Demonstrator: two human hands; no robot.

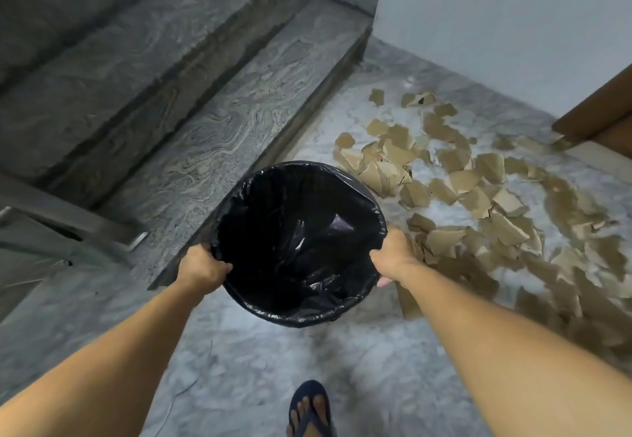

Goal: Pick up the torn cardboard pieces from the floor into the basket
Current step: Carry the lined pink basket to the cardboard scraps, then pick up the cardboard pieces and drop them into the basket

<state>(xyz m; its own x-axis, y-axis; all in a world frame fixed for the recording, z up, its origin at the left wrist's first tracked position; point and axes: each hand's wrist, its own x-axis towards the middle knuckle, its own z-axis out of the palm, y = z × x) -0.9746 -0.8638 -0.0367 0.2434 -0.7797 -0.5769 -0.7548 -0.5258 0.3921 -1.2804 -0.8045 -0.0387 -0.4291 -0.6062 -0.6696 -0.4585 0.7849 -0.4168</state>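
A round basket (239, 194) lined with a black plastic bag is held above the floor in the middle of the view, and its inside looks empty. My left hand (201, 265) grips its left rim. My right hand (393, 255) grips its right rim. Several torn brown cardboard pieces (458, 180) lie scattered over the pale marble floor to the right of the basket, from the far corner down to the right edge of the view. One flat piece (408, 303) lies just under my right forearm.
Grey marble stairs (205, 101) rise at the left and behind the basket. A metal railing post (68, 228) stands at the far left. A brown wooden door frame (598, 115) is at the right. My foot in a blue sandal (309, 409) stands below the basket.
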